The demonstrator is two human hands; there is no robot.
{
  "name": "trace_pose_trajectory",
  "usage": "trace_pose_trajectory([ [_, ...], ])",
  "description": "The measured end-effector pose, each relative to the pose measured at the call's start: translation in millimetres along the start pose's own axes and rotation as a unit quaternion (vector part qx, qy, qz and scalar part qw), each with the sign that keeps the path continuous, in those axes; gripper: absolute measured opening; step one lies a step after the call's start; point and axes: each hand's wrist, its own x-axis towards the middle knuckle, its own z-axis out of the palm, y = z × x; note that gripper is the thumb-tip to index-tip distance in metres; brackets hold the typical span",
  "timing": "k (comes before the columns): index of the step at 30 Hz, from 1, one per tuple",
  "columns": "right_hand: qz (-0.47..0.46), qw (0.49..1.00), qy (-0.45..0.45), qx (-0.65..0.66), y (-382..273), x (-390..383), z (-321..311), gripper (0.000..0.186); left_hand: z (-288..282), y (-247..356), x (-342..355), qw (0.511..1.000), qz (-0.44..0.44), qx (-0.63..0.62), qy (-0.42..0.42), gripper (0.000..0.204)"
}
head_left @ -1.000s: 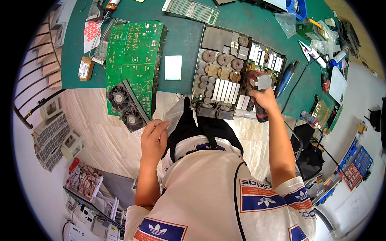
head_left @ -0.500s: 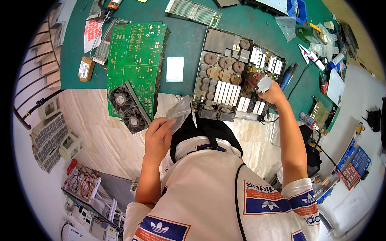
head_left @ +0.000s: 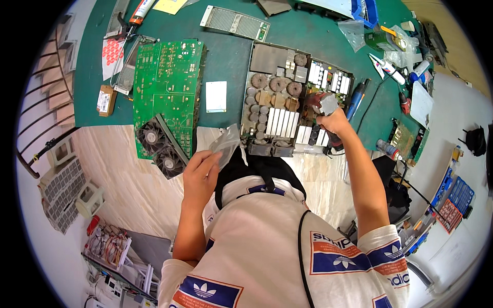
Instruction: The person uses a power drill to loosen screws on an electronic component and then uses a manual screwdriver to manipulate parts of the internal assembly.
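My right hand (head_left: 333,122) is wrapped round the grip of a red and black cordless drill (head_left: 322,104). The drill sits over the right part of an opened power unit (head_left: 277,97), which holds ring coils, round capacitors and white heat sinks. Its tip is hidden from me. In my left hand (head_left: 199,172), closed near the table's front edge, is a clear plastic bag (head_left: 224,147). To the left lies a green circuit board (head_left: 167,87), with two black fans (head_left: 159,149) at its near end. Between board and unit rests a white card-like plate (head_left: 216,96).
A perforated metal panel (head_left: 234,23) lies behind the unit. A blue-handled tool (head_left: 358,97), a white tube (head_left: 393,71) and a spray can (head_left: 389,150) are on the right. A small brown box (head_left: 106,100) and an orange sealant gun (head_left: 139,13) are on the left.
The whole bench view has shifted slightly left and down. My right hand with the drill is a little farther left in view; my left hand still holds the bag.
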Motion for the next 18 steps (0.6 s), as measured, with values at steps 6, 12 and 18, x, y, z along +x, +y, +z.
trace_pose_trajectory([
  [6, -0.007, 0.998, 0.026, 0.059, 2, -4, 4, 0.034, -8, 8, -1, 1.000, -0.008, 0.003, 0.002, 0.028],
  [12, -0.008, 0.995, 0.041, 0.086, -9, -15, 6, 0.033, -16, 9, -7, 1.000, 0.004, 0.013, 0.013, 0.027],
  [18, -0.030, 0.995, 0.076, 0.062, 22, 6, 21, 0.038, -20, 14, -10, 0.999, 0.024, 0.020, 0.010, 0.027],
])
